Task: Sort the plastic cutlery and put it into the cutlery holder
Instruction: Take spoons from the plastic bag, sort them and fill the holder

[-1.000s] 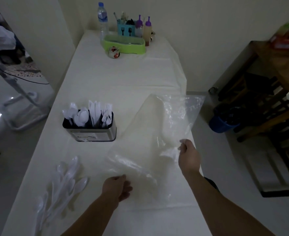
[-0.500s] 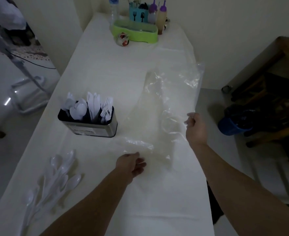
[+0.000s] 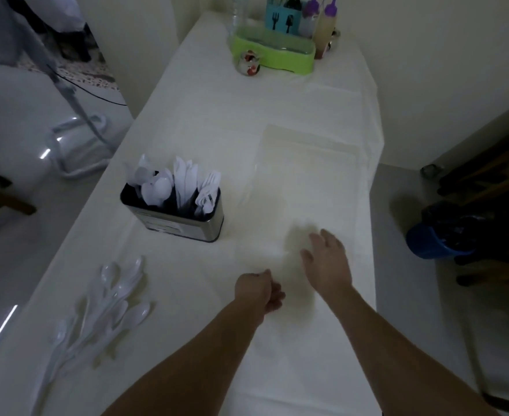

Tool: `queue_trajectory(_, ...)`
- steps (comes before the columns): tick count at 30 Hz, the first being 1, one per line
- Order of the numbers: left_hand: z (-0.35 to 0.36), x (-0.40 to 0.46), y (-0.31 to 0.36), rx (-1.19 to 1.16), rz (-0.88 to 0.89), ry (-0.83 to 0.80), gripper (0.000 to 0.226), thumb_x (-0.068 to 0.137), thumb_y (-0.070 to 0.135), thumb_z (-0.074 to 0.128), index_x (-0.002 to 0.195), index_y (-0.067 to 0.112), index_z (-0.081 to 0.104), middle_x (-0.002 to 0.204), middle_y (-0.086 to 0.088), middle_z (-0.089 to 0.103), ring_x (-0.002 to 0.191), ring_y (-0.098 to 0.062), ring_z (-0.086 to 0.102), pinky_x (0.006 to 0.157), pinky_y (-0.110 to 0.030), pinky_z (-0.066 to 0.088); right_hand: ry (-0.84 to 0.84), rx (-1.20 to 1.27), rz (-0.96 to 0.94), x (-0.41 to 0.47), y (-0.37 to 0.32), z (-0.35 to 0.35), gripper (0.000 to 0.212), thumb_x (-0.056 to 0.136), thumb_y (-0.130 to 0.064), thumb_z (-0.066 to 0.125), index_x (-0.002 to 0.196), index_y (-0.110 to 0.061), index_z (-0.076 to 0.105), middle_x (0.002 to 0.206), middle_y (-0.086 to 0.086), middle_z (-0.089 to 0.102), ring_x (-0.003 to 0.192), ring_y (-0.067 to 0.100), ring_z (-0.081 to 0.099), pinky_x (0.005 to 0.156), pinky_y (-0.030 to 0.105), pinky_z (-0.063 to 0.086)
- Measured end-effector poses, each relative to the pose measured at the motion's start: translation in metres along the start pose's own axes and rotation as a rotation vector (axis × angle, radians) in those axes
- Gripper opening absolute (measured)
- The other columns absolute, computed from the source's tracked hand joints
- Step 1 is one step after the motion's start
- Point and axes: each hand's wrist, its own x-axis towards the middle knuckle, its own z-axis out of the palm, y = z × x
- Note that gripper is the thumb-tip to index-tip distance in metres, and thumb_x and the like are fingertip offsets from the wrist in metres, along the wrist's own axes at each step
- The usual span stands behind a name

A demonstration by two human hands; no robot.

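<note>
A metal cutlery holder stands left of the table's middle, with white plastic spoons, knives and forks upright in it. Several loose white spoons lie in a pile at the near left of the white table. A clear plastic bag lies flat on the right half of the table. My right hand hovers over the bag's near end, fingers relaxed and spread. My left hand is just left of it, fingers curled, with nothing visible in them.
At the far end stand a green tray, a blue caddy, bottles and a small jar. A blue bucket and dark wooden furniture are on the floor to the right. A metal stand is on the left.
The bag, held up by my right hand before, now lies flat on the table. My right hand has let it go and opened. My left hand has curled.
</note>
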Motion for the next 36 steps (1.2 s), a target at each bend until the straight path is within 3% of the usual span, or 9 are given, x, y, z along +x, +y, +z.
queue_trajectory(8,-0.045,-0.027,0.007,0.395,0.129,-0.005,0.030,0.099,0.027,0.051,0.110,0.002,0.061,0.085,-0.012,0.072,0.057,-0.021,0.067,0.049,-0.027,0.055,-0.051,-0.131,-0.092,-0.019,-0.018,0.020,0.053,0.086,-0.026,0.063,0.134,-0.006,0.054,0.143,0.020,0.046,0.131,0.040,0.041,0.108,0.045,0.040)
queue_trajectory(15,-0.130,-0.050,0.018,0.800,0.428,0.101,0.022,0.091,0.027,0.050,0.089,0.011,0.065,0.087,-0.008,0.071,0.078,-0.024,0.070,0.071,-0.038,0.058,0.004,-0.021,-0.118,-0.058,-0.093,0.019,0.040,0.087,-0.022,0.064,0.123,-0.003,0.063,0.128,0.021,0.057,0.117,0.041,0.050,0.100,0.047,0.044)
queue_trajectory(20,-0.213,-0.081,0.024,0.957,0.631,0.267,0.018,0.096,0.026,0.050,0.092,0.019,0.066,0.082,0.009,0.061,0.081,-0.014,0.062,0.072,-0.024,0.045,-0.074,0.034,-0.149,-0.112,-0.172,0.024,0.035,0.091,-0.027,0.060,0.121,-0.010,0.064,0.123,0.015,0.058,0.113,0.035,0.051,0.094,0.041,0.047)
queue_trajectory(23,-0.275,-0.095,0.020,0.929,0.685,0.407,0.016,0.095,0.030,0.049,0.099,0.025,0.064,0.097,0.011,0.067,0.091,-0.011,0.062,0.081,-0.022,0.045,-0.166,0.125,-0.118,-0.147,-0.216,0.035,0.034,0.092,-0.031,0.058,0.120,-0.013,0.063,0.118,0.012,0.061,0.110,0.032,0.055,0.090,0.038,0.049)
queue_trajectory(26,-0.338,-0.101,0.016,0.848,0.647,0.533,0.015,0.094,0.023,0.054,0.105,0.024,0.064,0.091,0.008,0.066,0.080,-0.013,0.061,0.066,-0.023,0.043,-0.262,0.285,-0.024,-0.180,-0.254,0.046,0.030,0.092,-0.034,0.059,0.113,-0.014,0.066,0.107,0.007,0.068,0.102,0.027,0.063,0.086,0.034,0.051)
queue_trajectory(29,-0.390,-0.099,0.007,0.810,0.544,0.588,0.023,0.093,0.023,0.058,0.114,0.016,0.063,0.094,0.002,0.064,0.081,-0.017,0.058,0.074,-0.027,0.046,-0.367,0.455,0.146,-0.203,-0.285,0.062,0.028,0.090,-0.036,0.058,0.085,-0.010,0.068,0.080,0.006,0.071,0.079,0.024,0.067,0.075,0.037,0.056)
queue_trajectory(31,-0.413,-0.096,-0.001,0.850,0.464,0.561,0.028,0.093,0.028,0.060,0.116,0.013,0.061,0.092,0.001,0.061,0.084,-0.020,0.059,0.075,-0.028,0.047,-0.419,0.617,0.288,-0.212,-0.303,0.073,0.031,0.089,-0.034,0.058,0.078,-0.007,0.067,0.071,0.008,0.071,0.068,0.025,0.070,0.069,0.044,0.060)
queue_trajectory(34,-0.427,-0.093,-0.014,0.924,0.396,0.454,0.033,0.092,0.035,0.062,0.117,0.012,0.059,0.094,0.000,0.060,0.084,-0.018,0.057,0.059,-0.022,0.044,-0.443,0.786,0.459,-0.217,-0.322,0.082,0.027,0.090,-0.027,0.059,0.081,-0.003,0.069,0.075,0.011,0.072,0.060,0.022,0.070,0.059,0.036,0.060)
queue_trajectory(36,-0.427,-0.089,-0.021,0.949,0.398,0.421,0.034,0.090,0.038,0.064,0.113,0.015,0.060,0.100,-0.001,0.065,0.085,-0.018,0.059,0.064,-0.025,0.050,-0.422,0.832,0.510,-0.218,-0.329,0.086,0.029,0.090,-0.028,0.061,0.081,-0.002,0.069,0.074,0.012,0.072,0.057,0.021,0.067,0.056,0.033,0.059)
